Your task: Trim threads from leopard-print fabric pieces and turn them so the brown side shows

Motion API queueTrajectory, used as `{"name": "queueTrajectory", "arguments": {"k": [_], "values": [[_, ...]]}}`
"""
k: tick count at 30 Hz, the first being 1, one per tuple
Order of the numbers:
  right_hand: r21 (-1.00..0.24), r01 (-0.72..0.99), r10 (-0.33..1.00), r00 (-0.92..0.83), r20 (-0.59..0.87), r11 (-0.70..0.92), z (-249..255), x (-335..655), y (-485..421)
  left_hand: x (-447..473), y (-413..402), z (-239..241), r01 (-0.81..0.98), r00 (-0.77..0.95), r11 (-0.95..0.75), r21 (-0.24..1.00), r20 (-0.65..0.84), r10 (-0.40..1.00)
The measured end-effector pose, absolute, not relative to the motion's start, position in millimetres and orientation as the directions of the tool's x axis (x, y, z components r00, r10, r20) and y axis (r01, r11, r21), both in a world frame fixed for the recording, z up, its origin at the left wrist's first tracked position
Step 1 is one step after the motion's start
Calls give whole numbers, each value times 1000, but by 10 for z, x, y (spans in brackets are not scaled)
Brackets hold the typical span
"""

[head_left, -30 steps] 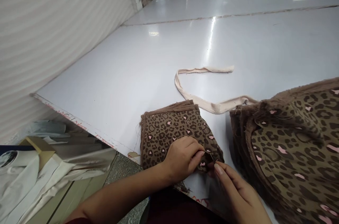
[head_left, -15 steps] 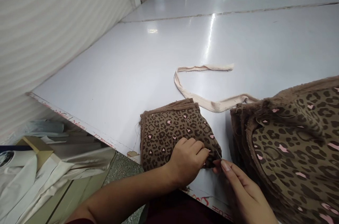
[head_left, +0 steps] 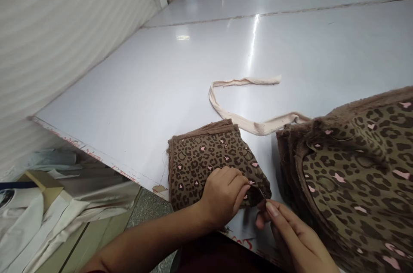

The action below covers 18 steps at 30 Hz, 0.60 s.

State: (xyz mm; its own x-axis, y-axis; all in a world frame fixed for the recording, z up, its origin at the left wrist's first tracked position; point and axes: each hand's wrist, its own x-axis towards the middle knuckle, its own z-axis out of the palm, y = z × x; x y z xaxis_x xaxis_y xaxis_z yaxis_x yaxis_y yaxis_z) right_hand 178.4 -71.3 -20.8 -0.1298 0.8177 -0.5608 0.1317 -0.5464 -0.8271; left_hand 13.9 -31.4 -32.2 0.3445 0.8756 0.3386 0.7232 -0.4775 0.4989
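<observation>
A small stack of leopard-print fabric pieces (head_left: 206, 157) lies at the near edge of a glossy white table (head_left: 180, 84). My left hand (head_left: 224, 193) rests on the stack's near right corner, fingers curled and pinching the cloth. My right hand (head_left: 290, 234) sits just right of it, thumb and forefinger pinched at the same corner, where a thin dark thing shows between the fingertips; I cannot make out what it is. A much larger pile of the same leopard fabric (head_left: 355, 174) lies to the right.
A cream fabric strip (head_left: 238, 109) curls across the table behind the small stack and runs under the large pile. A big white fabric roll (head_left: 64, 28) borders the table on the left. Below the table's left edge lie pale cloths and a cardboard box (head_left: 41, 180).
Both hands stay at the stack's corner with small finger shifts; the right hand slid slightly down and right. The view drifted a little, so everything sits slightly higher and further left.
</observation>
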Motion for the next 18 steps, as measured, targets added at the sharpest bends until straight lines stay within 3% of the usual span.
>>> {"name": "queueTrajectory", "arguments": {"k": [4, 11, 18], "values": [[-745, 83, 708, -256, -658, -662, -44, 1681, -720, 120, -348, -307, 702, 324, -501, 506, 399, 858], [-700, 57, 679, -201, -706, -712, -80, 1617, -671, 107, -364, -344, 631, 274, -465, 621, 382, 883], [-647, 42, 633, -169, -756, -761, -160, 1601, -660, 102, -369, -356, 637, 294, -473, 609, 375, 879]]}}
